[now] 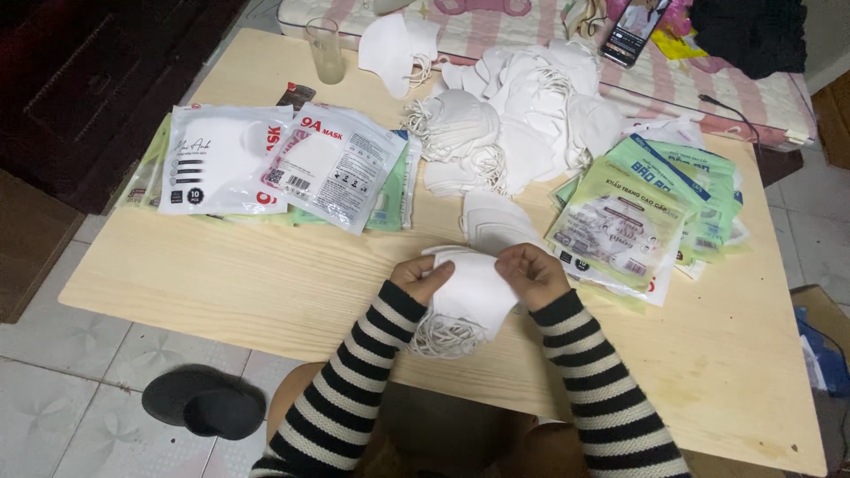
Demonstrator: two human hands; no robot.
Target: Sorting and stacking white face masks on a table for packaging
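A stack of white face masks (467, 296) with dangling ear loops sits at the near edge of a low wooden table (266, 283). My left hand (422, 276) pinches its left side and my right hand (531, 273) pinches its right side; both arms wear black-and-white striped sleeves. One loose white mask (492, 222) lies flat just beyond my hands. Further back lies a big heap of white masks (509, 124).
Sealed white mask packets (274, 159) lie at the left, green-printed packets (642, 212) at the right. A glass (326, 50) stands at the far edge. A phone (635, 29) rests on a striped mattress behind. A black shoe (205, 404) is on the tiled floor.
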